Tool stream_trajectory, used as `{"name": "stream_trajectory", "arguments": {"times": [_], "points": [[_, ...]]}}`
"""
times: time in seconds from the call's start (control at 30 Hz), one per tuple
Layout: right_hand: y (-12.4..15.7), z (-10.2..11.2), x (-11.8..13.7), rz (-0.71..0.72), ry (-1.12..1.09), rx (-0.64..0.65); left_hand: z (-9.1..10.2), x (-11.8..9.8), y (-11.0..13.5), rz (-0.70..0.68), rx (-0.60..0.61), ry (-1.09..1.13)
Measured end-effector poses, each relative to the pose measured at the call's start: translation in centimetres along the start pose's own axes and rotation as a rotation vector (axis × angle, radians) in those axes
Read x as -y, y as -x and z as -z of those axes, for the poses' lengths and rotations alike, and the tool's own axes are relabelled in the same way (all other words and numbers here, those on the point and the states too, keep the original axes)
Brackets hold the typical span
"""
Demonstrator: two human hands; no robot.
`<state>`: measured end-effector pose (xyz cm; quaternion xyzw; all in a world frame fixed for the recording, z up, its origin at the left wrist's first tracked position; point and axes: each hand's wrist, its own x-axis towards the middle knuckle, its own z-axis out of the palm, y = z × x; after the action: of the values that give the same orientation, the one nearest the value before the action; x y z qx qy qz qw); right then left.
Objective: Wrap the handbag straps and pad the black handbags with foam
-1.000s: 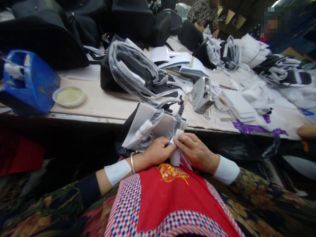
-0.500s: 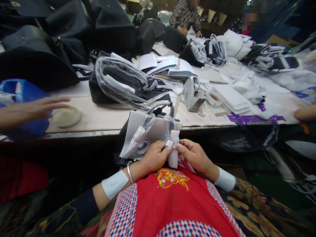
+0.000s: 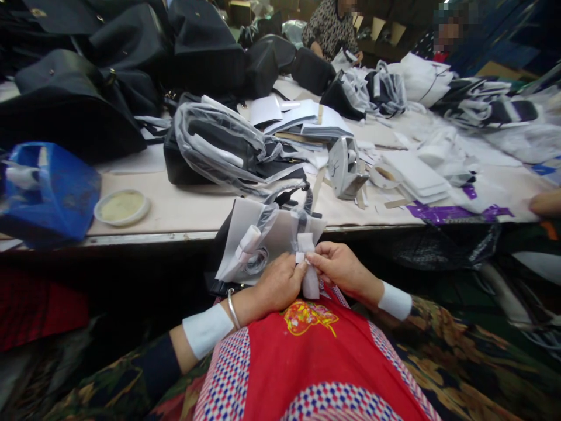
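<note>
Tape point(image 3: 300, 257) is showing less now, as our right hand point(image 3: 344, 269) is pinching further over it, so it may be getting stuck down. Our left hand point(image 3: 280, 280) is gripping the foam roll point(image 3: 311, 283) from the other side, and the roll is sitting just in front of the bag point(image 3: 222, 234), toward its right. Another person's hand is no longer reaching over the dish point(image 3: 123, 207), left of the bag.
</note>
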<state>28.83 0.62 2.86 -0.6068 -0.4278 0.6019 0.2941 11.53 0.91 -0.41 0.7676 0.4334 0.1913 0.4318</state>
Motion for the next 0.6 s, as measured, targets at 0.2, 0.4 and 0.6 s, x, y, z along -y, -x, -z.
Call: {"name": "stream_trajectory", "arguments": {"times": [0.2,0.4,0.6], "points": [[-0.4,-1.1,0.0,0.028,0.079,-0.1,-0.2,0.2,-0.5,0.116,-0.074,0.176],[0.4,-0.3,0.6,0.013,0.152,0.014,-0.4,0.2,-0.7,0.157,-0.119,0.221],[-1.4,7.1,4.4,0.387,0.351,-0.409,-0.5,0.4,-0.7,0.19,-0.133,0.166]]}}
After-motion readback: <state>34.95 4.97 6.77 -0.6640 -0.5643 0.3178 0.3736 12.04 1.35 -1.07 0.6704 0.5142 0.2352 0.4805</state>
